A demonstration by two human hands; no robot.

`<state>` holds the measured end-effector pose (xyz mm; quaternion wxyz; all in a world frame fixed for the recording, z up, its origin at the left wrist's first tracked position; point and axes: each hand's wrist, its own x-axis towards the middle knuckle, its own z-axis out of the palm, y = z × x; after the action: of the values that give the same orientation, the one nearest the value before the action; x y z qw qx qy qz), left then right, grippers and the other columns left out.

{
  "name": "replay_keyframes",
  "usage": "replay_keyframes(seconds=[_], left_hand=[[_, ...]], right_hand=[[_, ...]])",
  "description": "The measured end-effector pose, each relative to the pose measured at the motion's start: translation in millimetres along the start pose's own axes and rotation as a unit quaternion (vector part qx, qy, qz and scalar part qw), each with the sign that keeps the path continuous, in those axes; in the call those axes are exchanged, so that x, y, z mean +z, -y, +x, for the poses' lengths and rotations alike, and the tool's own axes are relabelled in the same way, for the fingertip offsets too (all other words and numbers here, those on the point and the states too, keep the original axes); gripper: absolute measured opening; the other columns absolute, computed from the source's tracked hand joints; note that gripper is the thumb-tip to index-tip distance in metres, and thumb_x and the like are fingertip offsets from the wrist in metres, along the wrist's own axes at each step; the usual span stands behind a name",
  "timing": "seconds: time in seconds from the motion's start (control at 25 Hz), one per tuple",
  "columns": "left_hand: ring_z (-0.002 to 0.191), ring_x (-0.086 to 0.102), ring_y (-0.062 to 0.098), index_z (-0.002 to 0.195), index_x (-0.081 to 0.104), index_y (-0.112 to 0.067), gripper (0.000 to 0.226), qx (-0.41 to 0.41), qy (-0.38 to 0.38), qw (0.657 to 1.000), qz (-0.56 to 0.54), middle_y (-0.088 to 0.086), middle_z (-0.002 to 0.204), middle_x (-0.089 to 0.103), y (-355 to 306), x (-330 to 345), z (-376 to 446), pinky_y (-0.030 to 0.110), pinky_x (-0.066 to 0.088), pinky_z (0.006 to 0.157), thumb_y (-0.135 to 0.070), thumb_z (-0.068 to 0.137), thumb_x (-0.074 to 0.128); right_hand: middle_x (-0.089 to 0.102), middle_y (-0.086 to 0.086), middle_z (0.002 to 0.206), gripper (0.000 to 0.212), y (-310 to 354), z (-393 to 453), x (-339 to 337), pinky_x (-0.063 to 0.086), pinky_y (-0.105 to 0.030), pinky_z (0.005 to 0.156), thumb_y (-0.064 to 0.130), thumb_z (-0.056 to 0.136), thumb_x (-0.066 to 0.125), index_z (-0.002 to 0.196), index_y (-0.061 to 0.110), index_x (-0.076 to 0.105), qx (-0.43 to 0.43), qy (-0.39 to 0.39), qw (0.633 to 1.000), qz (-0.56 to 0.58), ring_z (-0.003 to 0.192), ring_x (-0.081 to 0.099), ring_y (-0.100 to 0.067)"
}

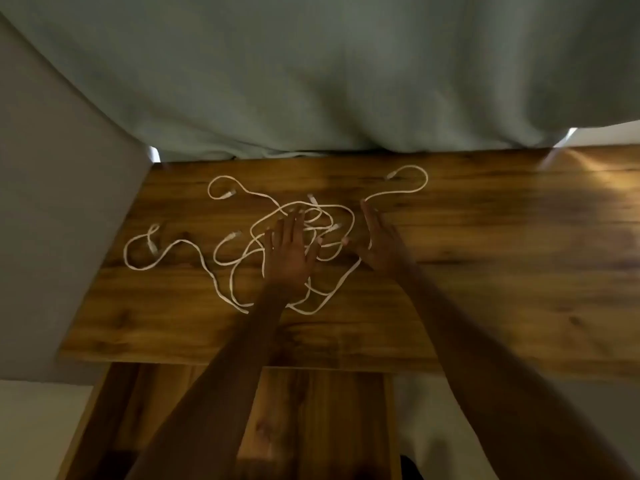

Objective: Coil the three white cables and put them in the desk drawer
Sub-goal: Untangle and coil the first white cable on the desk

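Observation:
White cables (242,265) lie tangled in loose loops on the wooden desk top (485,271), their plug ends scattered around the pile. One strand (412,190) runs off to the far right, another strand (145,265) to the left. My left hand (289,251) is spread flat, fingers straight, over the middle of the tangle. To its right, my right hand (379,237) is held on edge with straight fingers beside the tangle. Neither hand grips a cable. Below the desk's front edge a wooden drawer (311,410) stands pulled out.
A grey-green curtain (329,81) hangs behind the desk's far edge. A grey wall (52,220) borders the desk on the left. Bright light falls on the desk top at the far right. Pale floor shows beside the drawer.

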<state>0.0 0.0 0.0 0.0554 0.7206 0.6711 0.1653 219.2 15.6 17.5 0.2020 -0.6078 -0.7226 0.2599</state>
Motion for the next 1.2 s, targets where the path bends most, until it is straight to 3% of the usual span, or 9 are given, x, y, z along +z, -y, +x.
replay_keyframes(seconds=[0.16,0.48,0.6,0.76,0.92,1.04,1.2], left_hand=[[0.149,0.025,0.033,0.154,0.032,-0.018,0.068,-0.002,-0.039,0.997,0.061,0.007,0.16,0.033,12.8,43.6,7.2,0.056,0.012,0.12,-0.06,0.101,0.03],[0.15,0.022,0.031,0.15,0.038,-0.019,0.063,0.009,-0.108,0.993,0.036,0.005,0.161,0.031,22.5,62.9,2.5,0.054,0.011,0.12,-0.058,0.101,0.029],[0.148,0.026,0.032,0.148,0.04,-0.019,0.061,0.024,-0.104,0.994,0.036,0.006,0.159,0.035,24.7,61.7,3.4,0.054,0.014,0.12,-0.057,0.102,0.027],[0.146,0.03,0.033,0.147,0.04,-0.021,0.063,0.053,-0.097,0.987,0.115,0.006,0.154,0.042,23.0,41.9,-5.8,0.056,0.009,0.119,-0.061,0.101,0.023],[0.144,0.032,0.034,0.149,0.038,-0.023,0.062,0.02,-0.019,0.997,0.076,0.009,0.156,0.039,25.4,19.0,-46.7,0.058,0.016,0.116,-0.059,0.101,0.024],[0.14,0.041,0.033,0.144,0.047,-0.019,0.062,0.026,-0.008,0.999,0.045,0.01,0.151,0.046,36.7,12.1,-84.5,0.053,0.029,0.115,-0.058,0.1,0.027],[0.136,0.044,0.036,0.145,0.045,-0.011,0.055,0.027,-0.002,0.999,-0.017,0.018,0.146,0.05,51.8,17.1,-115.5,0.046,0.035,0.112,-0.045,0.103,0.039]], right_hand=[[0.019,0.002,0.165,0.087,-26.5,19.3,31.5,0.022,-0.047,0.121,0.061,0.089,0.059,0.158,0.034,0.013,-0.053,-0.014,0.997,0.055,0.152,0.018,-0.023],[0.05,0.002,0.147,0.053,-45.8,20.0,63.1,0.039,-0.039,0.11,0.048,0.094,0.06,0.144,0.035,0.046,-0.124,-0.061,0.99,0.018,0.13,0.049,-0.019],[0.057,0.004,0.141,0.046,-47.6,22.3,62.4,0.043,-0.04,0.105,0.045,0.094,0.061,0.139,0.036,0.054,-0.118,-0.054,0.991,0.013,0.123,0.054,-0.018],[0.059,0.005,0.139,0.037,-40.0,11.7,66.5,0.041,-0.035,0.106,0.038,0.092,0.065,0.129,0.035,0.064,-0.121,-0.054,0.991,0.009,0.127,0.054,-0.017],[0.064,0.003,0.132,0.029,-21.6,-38.4,73.8,0.045,-0.037,0.101,0.05,0.091,0.059,0.116,0.039,0.068,-0.085,-0.083,0.993,0.018,0.121,0.058,-0.023],[0.065,0.003,0.131,0.037,-2.2,-83.7,83.9,0.044,-0.037,0.098,0.06,0.092,0.053,0.118,0.037,0.067,-0.098,-0.124,0.987,0.022,0.12,0.058,-0.022],[0.055,-0.001,0.144,0.045,20.0,-114.5,97.4,0.043,-0.037,0.103,0.041,0.092,0.059,0.135,0.031,0.058,-0.116,-0.121,0.985,-0.039,0.129,0.053,-0.025]])
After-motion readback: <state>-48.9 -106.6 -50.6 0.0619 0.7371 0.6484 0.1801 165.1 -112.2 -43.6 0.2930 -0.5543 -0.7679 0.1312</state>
